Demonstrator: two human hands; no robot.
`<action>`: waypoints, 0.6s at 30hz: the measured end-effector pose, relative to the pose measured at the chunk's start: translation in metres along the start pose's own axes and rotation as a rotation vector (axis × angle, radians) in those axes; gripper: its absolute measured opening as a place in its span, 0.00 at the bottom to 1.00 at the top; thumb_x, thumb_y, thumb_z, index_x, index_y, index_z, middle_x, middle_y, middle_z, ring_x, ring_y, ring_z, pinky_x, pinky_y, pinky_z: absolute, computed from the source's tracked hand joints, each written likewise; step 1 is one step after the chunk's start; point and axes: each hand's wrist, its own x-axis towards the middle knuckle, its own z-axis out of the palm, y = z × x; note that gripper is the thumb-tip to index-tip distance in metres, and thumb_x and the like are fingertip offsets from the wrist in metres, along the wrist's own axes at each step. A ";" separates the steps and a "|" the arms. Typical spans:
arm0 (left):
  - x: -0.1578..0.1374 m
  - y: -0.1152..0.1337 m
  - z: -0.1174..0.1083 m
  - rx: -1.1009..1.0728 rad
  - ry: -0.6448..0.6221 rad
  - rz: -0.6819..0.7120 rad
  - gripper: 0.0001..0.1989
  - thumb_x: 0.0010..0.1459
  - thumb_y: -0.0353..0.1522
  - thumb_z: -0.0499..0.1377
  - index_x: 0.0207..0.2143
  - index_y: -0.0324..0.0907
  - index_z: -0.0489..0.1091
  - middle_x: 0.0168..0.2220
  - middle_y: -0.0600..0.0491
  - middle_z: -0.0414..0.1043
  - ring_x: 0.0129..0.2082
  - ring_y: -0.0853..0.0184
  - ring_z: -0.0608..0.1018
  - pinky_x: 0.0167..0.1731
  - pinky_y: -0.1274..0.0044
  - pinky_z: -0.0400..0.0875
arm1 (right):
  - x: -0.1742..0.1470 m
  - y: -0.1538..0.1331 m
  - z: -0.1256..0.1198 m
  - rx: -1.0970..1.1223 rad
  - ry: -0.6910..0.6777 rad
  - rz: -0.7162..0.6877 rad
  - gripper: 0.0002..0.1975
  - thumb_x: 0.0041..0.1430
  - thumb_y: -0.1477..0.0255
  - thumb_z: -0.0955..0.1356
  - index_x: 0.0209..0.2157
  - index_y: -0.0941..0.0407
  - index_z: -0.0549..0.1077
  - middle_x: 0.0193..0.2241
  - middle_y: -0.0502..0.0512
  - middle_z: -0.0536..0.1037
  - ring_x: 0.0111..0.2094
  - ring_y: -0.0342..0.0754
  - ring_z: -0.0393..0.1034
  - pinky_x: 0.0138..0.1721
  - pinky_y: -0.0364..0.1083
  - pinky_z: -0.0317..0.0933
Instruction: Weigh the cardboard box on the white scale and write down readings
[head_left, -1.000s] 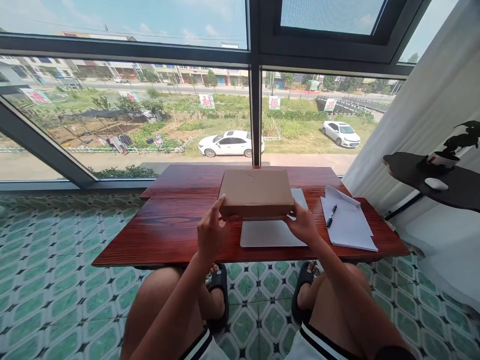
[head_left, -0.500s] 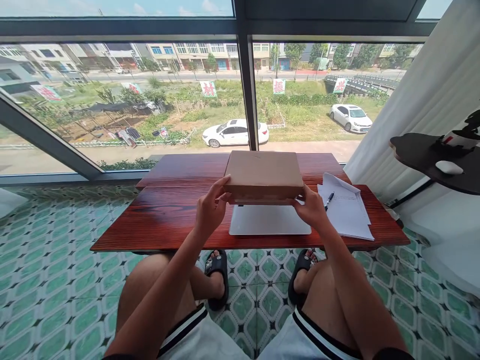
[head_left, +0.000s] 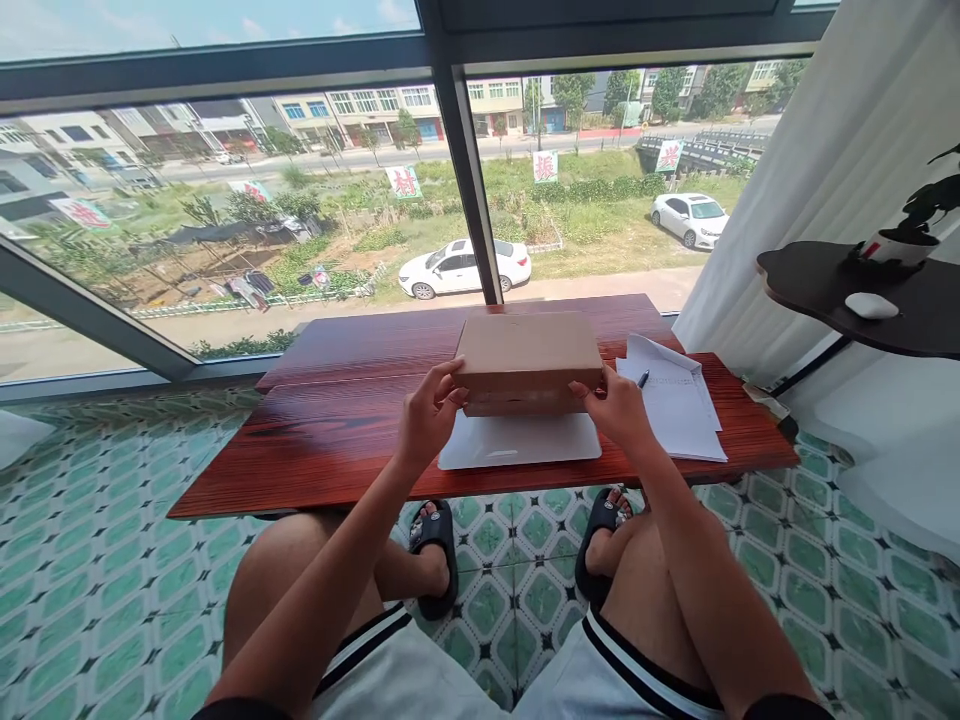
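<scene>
Brown box (head_left: 529, 348), dead ahead over counter (head_left: 330, 425), long axis L–R — L hand (head_left: 429, 418) grips L end, R hand (head_left: 622, 408) grips R end; approx. equidistant, neither nearer.

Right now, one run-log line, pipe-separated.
left hand: holding cardboard box, left end | right hand: holding box, right end | silver slab: partly hidden by box | pen: on papers
</scene>
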 end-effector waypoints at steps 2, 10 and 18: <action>-0.001 0.000 0.004 -0.023 -0.011 -0.021 0.26 0.60 0.43 0.58 0.58 0.42 0.68 0.49 0.47 0.81 0.48 0.57 0.82 0.40 0.70 0.80 | 0.000 0.003 -0.001 -0.012 -0.007 0.005 0.18 0.62 0.58 0.68 0.46 0.56 0.76 0.36 0.60 0.82 0.37 0.56 0.78 0.36 0.48 0.65; -0.005 -0.004 0.010 -0.062 -0.010 -0.052 0.28 0.59 0.45 0.59 0.58 0.40 0.68 0.51 0.44 0.79 0.51 0.55 0.81 0.42 0.68 0.80 | 0.000 0.009 0.001 0.027 -0.045 -0.006 0.22 0.63 0.59 0.68 0.55 0.54 0.74 0.39 0.59 0.83 0.39 0.57 0.77 0.37 0.48 0.66; -0.008 -0.006 0.005 -0.032 -0.009 -0.071 0.28 0.59 0.46 0.59 0.57 0.41 0.68 0.49 0.45 0.81 0.50 0.55 0.82 0.44 0.67 0.80 | -0.002 0.005 0.006 0.131 -0.058 0.000 0.23 0.62 0.60 0.69 0.56 0.54 0.73 0.42 0.58 0.83 0.40 0.57 0.78 0.41 0.50 0.69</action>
